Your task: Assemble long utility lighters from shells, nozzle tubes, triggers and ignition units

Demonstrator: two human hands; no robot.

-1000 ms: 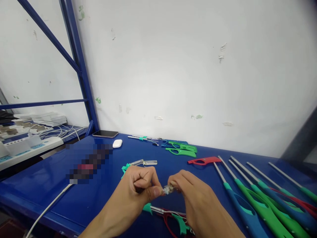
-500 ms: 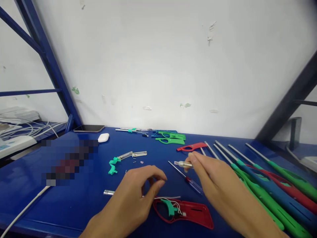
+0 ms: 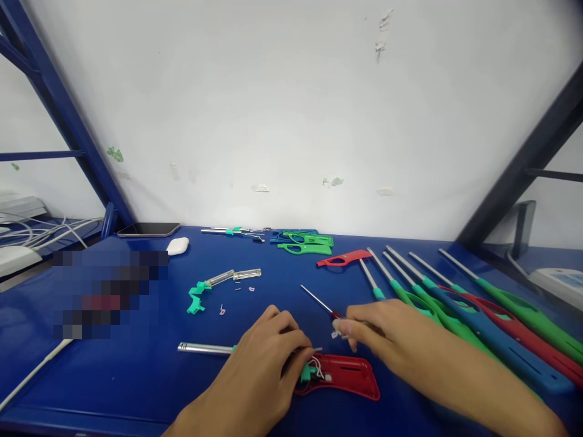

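My left hand (image 3: 268, 367) is closed over the front of an opened lighter's red shell half (image 3: 353, 375), its thumb and fingertips pinched near the thin tube. Inside that shell lie a teal trigger (image 3: 305, 374) and white wires (image 3: 317, 366). The lighter's metal barrel (image 3: 207, 348) sticks out left of the hand. My right hand (image 3: 387, 334) is pinched on a small clear fuel tank, mostly hidden by the fingers, with a whitish clip (image 3: 335, 335) at its end. Beneath that hand lies a screwdriver (image 3: 316, 298), its handle largely covered.
Several whole lighters (image 3: 492, 325) lie at right. A red shell half (image 3: 344, 259) and green shell halves (image 3: 305, 248) lie farther back, near metal barrels (image 3: 228, 231). Teal triggers (image 3: 197, 297), clear tanks (image 3: 234, 277), a phone (image 3: 149, 229) and a white case (image 3: 178, 246) are at left.
My right hand has lowered toward the red shell with the clear tank, over the screwdriver's handle. My left hand has closed onto the opened lighter. The head view has shifted slightly.
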